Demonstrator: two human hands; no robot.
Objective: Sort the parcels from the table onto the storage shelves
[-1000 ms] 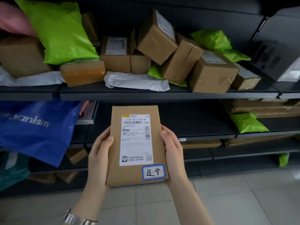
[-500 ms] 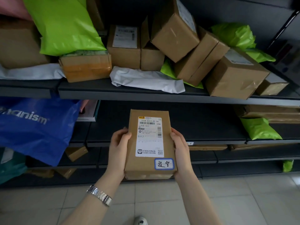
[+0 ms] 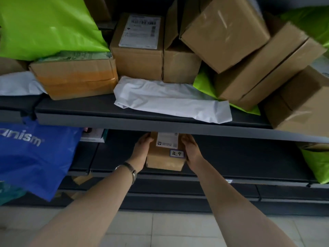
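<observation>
A flat brown cardboard parcel (image 3: pixel 164 160) with a white shipping label and a small blue-edged sticker sits low over the dark middle shelf (image 3: pixel 240 161). My left hand (image 3: pixel 141 151) grips its left side and my right hand (image 3: pixel 191 151) grips its right side. The parcel's far end is hidden under the front edge of the upper shelf (image 3: pixel 160 124). I cannot tell whether its underside touches the shelf board.
The upper shelf holds several cardboard boxes (image 3: pixel 140 49), green mailer bags (image 3: pixel 46 27) and a white mailer (image 3: pixel 170 100). A blue bag (image 3: pixel 33 157) hangs at the left of the middle shelf; a green bag (image 3: pixel 316 163) lies at its right. Tiled floor (image 3: pixel 169 229) below.
Both hands have carried the parcel forward and away from me, in under the upper shelf and over the middle shelf. The view has moved closer to the shelves.
</observation>
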